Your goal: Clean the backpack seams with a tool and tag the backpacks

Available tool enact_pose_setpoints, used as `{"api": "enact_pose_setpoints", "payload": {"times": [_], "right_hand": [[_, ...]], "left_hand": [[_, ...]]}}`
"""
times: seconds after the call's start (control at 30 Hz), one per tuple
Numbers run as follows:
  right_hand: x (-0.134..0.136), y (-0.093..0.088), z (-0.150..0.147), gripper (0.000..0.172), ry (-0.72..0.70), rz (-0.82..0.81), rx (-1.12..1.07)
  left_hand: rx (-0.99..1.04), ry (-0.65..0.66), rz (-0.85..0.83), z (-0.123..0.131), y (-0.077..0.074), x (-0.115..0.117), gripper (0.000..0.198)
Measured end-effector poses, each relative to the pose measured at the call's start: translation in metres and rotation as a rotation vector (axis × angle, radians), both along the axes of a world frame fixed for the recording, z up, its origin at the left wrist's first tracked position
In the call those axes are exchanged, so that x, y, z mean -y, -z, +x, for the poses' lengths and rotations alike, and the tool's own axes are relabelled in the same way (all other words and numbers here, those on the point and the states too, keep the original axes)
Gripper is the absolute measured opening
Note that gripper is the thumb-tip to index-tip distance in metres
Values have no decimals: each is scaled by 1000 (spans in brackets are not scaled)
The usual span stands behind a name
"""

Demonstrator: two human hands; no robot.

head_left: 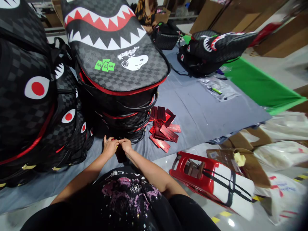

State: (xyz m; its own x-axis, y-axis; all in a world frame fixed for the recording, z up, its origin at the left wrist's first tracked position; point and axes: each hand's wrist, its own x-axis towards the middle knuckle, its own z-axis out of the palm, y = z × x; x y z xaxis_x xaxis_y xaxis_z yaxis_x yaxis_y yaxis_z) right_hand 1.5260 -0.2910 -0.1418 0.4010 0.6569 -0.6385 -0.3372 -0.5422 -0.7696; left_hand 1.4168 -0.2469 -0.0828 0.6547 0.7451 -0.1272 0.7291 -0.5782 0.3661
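My left hand (110, 146) and my right hand (125, 145) meet at the base of a tall stack of black checkered bags (115, 61) with a shark-mouth print. Their fingers are pinched close together, and what lies between them is too small to make out. Just below the fingers hangs a dark red tag (121, 154), with a bit of yellow beside my left fingers. Right of the stack, a loose pile of shiny red tags (165, 130) lies on the grey cloth (192, 109).
More shark-print bags (36, 106) rise at the left. Further bags (211, 51) and a clear plastic bag (218, 89) lie at the back right. A red stool (202, 170) with a white strapped pad, cartons and plastic sacks stand at the right. A person (146, 14) is behind.
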Motion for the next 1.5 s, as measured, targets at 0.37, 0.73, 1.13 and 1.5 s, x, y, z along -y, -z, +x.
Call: {"api": "enact_pose_setpoints", "payload": {"times": [0.37, 0.73, 1.13, 1.5], "right_hand": [[14, -24, 26, 28, -91, 13, 165], [32, -57, 226, 27, 161, -197, 782], [63, -53, 229, 27, -126, -5, 668], [75, -61, 197, 35, -119, 60, 321]], "left_hand": [[15, -12, -12, -2, 5, 4, 21], [402, 114, -244, 56, -35, 33, 27], [329, -347, -827, 281, -10, 25, 28], [377, -442, -847, 255, 5, 31, 24]]}}
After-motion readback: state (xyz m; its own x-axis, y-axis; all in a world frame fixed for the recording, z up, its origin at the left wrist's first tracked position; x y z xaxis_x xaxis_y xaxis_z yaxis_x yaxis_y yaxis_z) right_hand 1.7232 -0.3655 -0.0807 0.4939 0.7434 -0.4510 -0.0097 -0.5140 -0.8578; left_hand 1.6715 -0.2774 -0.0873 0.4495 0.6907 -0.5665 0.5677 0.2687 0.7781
